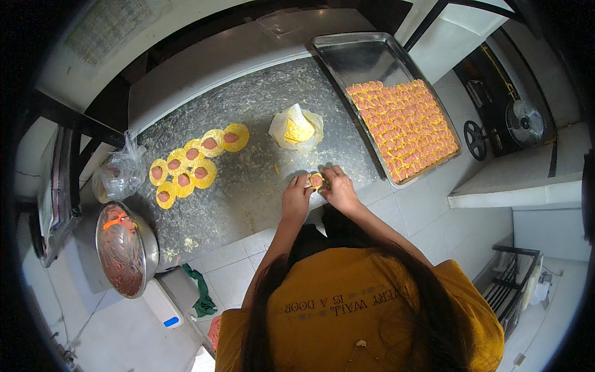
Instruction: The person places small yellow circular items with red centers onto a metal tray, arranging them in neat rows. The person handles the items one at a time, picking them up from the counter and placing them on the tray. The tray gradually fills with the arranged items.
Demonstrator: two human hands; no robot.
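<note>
Between my left hand (297,197) and my right hand (340,190) is a small dumpling (317,180), a yellow wrapper gathered around pink filling. Fingers of both hands close on its sides, just above the near edge of the speckled grey table (248,208). Beyond my hands sits an opened paper packet (296,129) with yellow wrappers in it. Over to the left lie several flat round yellow wrappers (236,137), each with a lump of pink filling (211,144). On the right, a metal tray (347,59) carries rows of shaped dumplings (403,130).
A steel bowl (152,248) of pink filling with an orange-handled tool (115,221) stands at the table's left end. Beside it is a clear plastic bag (121,173). A green cloth (203,291) hangs below. A fan (525,119) stands at far right.
</note>
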